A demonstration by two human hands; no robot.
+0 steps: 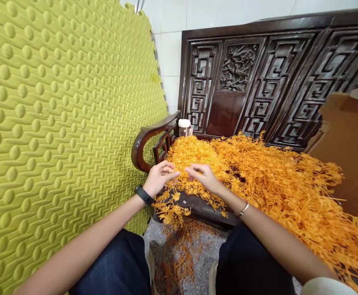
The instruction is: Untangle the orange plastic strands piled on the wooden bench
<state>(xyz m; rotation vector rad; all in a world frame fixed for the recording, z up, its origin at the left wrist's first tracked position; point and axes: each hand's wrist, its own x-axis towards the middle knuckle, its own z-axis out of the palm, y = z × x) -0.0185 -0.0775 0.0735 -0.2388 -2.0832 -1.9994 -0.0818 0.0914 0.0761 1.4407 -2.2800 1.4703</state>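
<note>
Just in front of me, over the bench seat, my left hand (pixel 160 178) is closed, its thumb pressed toward the curled fingers. From below it hangs a sprig of orange plastic blossoms (pixel 173 208), its stem running up to the fingers. A hand's width to the right, my right hand (pixel 204 177) has thumb and forefinger pinched together; whatever lies between the tips is too small to make out. Both hands hover before a heap of short orange plastic pieces (pixel 194 153). Beyond my right forearm spreads a larger pile of long orange plastic sprigs (pixel 289 180).
The dark carved wooden bench (pixel 228 112) has a curved armrest (pixel 140 149) at left. A white-lidded jar (pixel 184 127) stands in its corner. Yellow-green foam matting (pixel 74 102) rises on the left, brown cardboard (pixel 351 147) leans at right. Orange scraps (pixel 181 254) litter the speckled floor.
</note>
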